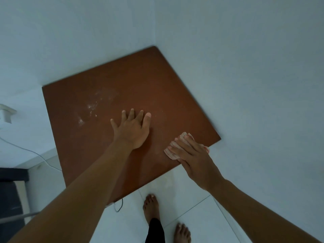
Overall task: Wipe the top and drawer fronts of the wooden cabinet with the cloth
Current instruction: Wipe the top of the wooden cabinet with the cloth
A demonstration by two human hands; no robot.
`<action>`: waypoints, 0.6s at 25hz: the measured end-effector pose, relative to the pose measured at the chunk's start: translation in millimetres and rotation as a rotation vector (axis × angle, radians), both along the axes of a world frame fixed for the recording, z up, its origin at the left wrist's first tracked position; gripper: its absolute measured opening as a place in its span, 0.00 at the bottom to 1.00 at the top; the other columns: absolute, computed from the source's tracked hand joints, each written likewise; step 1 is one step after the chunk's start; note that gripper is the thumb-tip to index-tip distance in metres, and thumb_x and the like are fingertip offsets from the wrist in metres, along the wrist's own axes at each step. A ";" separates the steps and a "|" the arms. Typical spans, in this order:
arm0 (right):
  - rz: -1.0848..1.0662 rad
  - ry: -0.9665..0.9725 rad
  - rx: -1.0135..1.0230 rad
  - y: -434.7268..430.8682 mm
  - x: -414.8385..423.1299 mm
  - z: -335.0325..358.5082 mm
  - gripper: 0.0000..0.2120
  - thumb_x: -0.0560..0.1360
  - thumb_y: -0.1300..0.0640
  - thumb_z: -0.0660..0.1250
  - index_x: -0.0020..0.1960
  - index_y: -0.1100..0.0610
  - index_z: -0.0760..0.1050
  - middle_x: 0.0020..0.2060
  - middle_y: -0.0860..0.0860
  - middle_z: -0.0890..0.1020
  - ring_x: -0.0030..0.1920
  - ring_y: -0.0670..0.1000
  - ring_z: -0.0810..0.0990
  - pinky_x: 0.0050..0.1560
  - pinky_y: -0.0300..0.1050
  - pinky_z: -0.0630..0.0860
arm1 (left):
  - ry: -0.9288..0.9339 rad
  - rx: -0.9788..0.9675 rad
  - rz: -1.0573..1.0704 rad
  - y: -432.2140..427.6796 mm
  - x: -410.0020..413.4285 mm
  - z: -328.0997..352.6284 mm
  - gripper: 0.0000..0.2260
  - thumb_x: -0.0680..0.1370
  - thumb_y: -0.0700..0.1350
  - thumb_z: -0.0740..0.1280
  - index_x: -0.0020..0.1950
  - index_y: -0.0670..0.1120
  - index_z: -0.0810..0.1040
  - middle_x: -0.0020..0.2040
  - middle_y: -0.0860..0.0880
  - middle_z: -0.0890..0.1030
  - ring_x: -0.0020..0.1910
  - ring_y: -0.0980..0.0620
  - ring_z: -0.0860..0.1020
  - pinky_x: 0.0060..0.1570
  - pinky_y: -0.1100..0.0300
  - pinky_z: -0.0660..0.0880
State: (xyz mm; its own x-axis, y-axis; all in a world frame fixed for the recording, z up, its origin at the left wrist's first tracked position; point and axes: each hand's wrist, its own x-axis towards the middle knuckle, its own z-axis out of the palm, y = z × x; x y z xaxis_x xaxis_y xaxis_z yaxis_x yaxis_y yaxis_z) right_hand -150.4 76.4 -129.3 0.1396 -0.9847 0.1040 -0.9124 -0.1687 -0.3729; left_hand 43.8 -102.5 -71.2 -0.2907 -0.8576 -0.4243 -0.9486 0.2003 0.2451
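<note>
The brown wooden cabinet stands in a corner between two pale walls. The person's left hand lies flat on the cabinet top, fingers spread wide, holding nothing. The right hand presses down flat on a striped cloth near the top's front right edge, with its fingers stretched over the cloth. White dusty marks show on the top, to the left of the left hand. Two bare feet stand on the white tile floor below.
</note>
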 end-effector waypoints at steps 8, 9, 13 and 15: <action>-0.046 -0.137 0.029 102.0 -49.7 12.2 0.29 0.82 0.61 0.65 0.80 0.47 0.63 0.71 0.50 0.77 0.73 0.47 0.73 0.68 0.49 0.77 | -0.002 -0.052 0.017 8.5 28.5 9.9 0.33 0.81 0.67 0.37 0.82 0.56 0.57 0.84 0.48 0.53 0.83 0.43 0.45 0.76 0.31 0.40; -0.039 -0.163 0.003 87.1 -47.6 21.7 0.24 0.84 0.59 0.62 0.79 0.51 0.66 0.71 0.51 0.77 0.74 0.48 0.72 0.70 0.48 0.76 | -0.006 -0.049 0.023 5.6 32.1 11.2 0.33 0.81 0.67 0.37 0.82 0.56 0.57 0.84 0.49 0.53 0.83 0.43 0.45 0.76 0.31 0.40; -0.029 -0.186 -0.151 -17.0 -14.3 55.5 0.20 0.85 0.58 0.59 0.76 0.57 0.72 0.73 0.53 0.75 0.73 0.54 0.74 0.75 0.48 0.71 | -0.014 -0.029 0.077 -10.8 45.5 18.9 0.33 0.81 0.68 0.38 0.82 0.57 0.57 0.84 0.48 0.52 0.83 0.43 0.44 0.77 0.33 0.40; -0.011 -0.169 -0.202 -82.8 5.1 60.5 0.20 0.85 0.57 0.59 0.76 0.56 0.72 0.72 0.54 0.76 0.72 0.56 0.74 0.75 0.50 0.70 | -0.019 -0.040 0.096 -26.2 54.5 22.6 0.32 0.81 0.68 0.39 0.82 0.58 0.57 0.84 0.48 0.53 0.83 0.43 0.45 0.77 0.35 0.41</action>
